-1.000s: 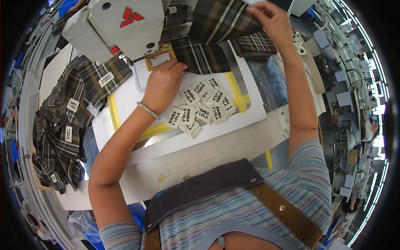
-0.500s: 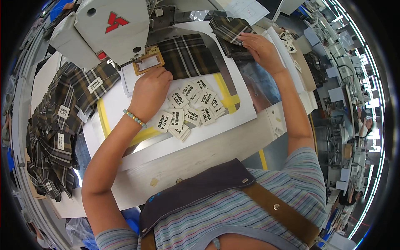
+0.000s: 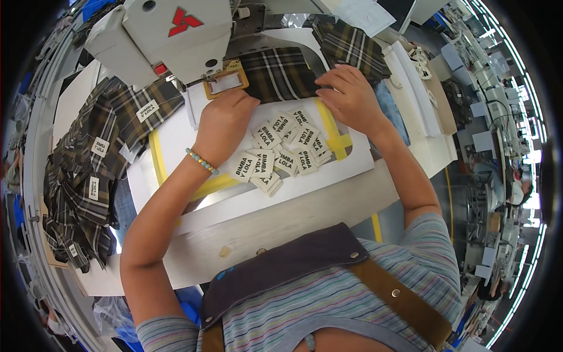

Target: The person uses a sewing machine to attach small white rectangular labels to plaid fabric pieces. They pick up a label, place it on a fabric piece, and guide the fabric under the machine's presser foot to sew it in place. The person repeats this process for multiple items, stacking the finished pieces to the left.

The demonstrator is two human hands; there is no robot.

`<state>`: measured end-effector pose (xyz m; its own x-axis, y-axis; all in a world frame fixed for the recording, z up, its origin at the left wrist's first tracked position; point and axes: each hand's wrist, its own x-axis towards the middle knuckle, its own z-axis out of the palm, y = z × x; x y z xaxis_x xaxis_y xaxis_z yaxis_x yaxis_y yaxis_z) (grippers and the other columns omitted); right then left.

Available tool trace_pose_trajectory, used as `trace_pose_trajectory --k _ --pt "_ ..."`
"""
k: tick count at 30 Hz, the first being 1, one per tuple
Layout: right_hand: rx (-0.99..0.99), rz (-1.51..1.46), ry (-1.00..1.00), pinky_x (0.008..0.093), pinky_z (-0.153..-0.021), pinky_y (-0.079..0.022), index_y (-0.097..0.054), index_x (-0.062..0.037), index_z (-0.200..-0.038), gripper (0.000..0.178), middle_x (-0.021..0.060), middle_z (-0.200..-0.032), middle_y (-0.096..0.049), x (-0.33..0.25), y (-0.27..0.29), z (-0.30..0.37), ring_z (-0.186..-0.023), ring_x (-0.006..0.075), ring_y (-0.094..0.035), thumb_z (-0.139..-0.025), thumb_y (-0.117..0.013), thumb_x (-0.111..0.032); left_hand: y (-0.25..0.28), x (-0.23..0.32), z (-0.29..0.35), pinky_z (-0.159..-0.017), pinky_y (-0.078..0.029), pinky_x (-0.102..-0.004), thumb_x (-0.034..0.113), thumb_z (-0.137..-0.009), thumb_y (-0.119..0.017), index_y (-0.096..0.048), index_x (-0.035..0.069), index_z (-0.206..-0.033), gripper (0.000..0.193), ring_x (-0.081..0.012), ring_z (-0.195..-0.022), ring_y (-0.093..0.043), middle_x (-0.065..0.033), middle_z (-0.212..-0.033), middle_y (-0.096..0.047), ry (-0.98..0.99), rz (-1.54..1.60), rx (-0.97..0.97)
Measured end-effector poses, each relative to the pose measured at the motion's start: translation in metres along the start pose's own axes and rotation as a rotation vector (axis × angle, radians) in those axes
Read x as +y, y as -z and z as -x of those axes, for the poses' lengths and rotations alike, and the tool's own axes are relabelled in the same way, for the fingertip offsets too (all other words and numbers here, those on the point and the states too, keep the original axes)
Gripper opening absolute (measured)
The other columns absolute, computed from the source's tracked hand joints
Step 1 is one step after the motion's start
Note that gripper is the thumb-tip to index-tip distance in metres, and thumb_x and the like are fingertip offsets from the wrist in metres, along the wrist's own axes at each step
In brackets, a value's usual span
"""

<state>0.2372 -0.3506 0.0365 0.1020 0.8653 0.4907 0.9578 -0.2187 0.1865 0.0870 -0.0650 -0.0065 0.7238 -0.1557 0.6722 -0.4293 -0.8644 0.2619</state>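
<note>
A plaid fabric piece [image 3: 278,73] lies flat beside a sewing machine head [image 3: 176,38], its left end at the yellow-framed clamp [image 3: 226,84]. My left hand [image 3: 226,123] is closed, its fingers together by the clamp and the fabric's near left corner; whatever its fingertips hold is hidden. At the fabric's right edge, my right hand [image 3: 355,100] has bent fingers slightly apart, with nothing visible in them. Several cream printed labels [image 3: 284,146] lie in a loose heap between my forearms. Beyond my right hand sits a stack of plaid pieces [image 3: 355,47].
Labelled plaid pieces [image 3: 88,158] drape in a long pile at the left. A white plate with yellow tape [image 3: 340,141] lies under the labels. At the right stand a cardboard box [image 3: 437,97] and loose papers [image 3: 363,14]. The grey table edge [image 3: 305,208] runs before me.
My right hand has left the plaid stack and moved left to the fabric piece's edge. The stack's top piece, lifted earlier, now lies flatter. My left hand stays by the clamp.
</note>
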Motion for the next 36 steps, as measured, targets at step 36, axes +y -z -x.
trace_pose_trajectory --k 36 --pt "0.077 0.124 0.006 0.0377 -0.095 -0.055 -0.069 -0.0072 -0.089 0.015 0.0044 -0.105 -0.073 -0.014 0.006 -0.026 -0.108 0.0237 -0.069 -0.077 -0.078 -0.006 0.016 -0.004 0.000 -0.081 -0.058 -0.0370 0.006 -0.076 -0.071 -0.072 0.004 -0.100 0.024 -0.0243 -0.092 -0.068 -0.0062 -0.101 -0.070 -0.284 -0.292 -0.089"
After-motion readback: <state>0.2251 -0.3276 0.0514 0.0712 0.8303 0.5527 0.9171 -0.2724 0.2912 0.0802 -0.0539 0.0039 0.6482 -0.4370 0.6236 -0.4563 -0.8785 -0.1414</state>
